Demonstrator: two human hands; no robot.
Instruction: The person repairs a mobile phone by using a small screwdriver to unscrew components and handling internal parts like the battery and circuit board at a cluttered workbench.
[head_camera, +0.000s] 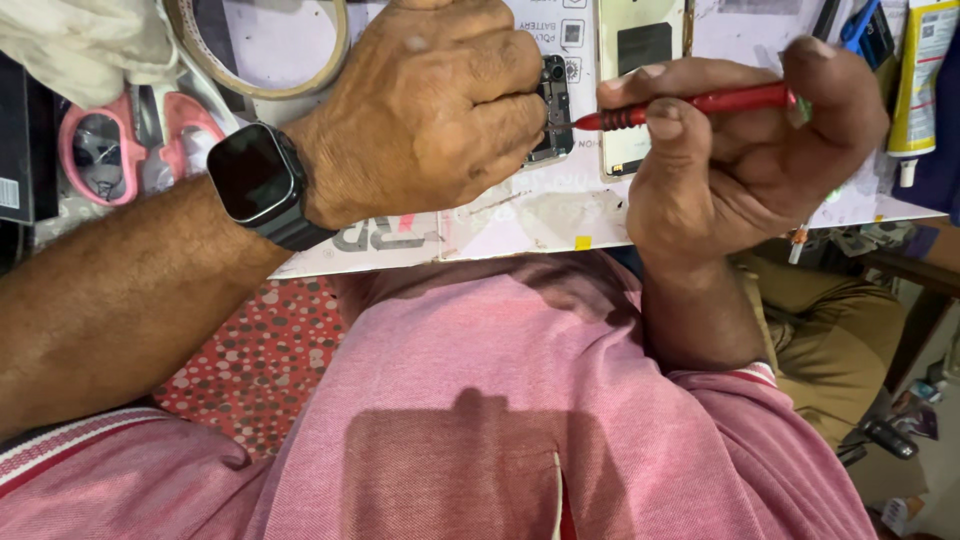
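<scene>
Left hand pinches a small dark circuit board (right hand grips a red screwdriver).

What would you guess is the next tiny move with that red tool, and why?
Probably easing the tip a touch further into the small dark circuit part and turning it. The right hand holds the red screwdriver level, its tip right at that part's edge, while the left hand pinches the part steady above the pale work board.
</scene>
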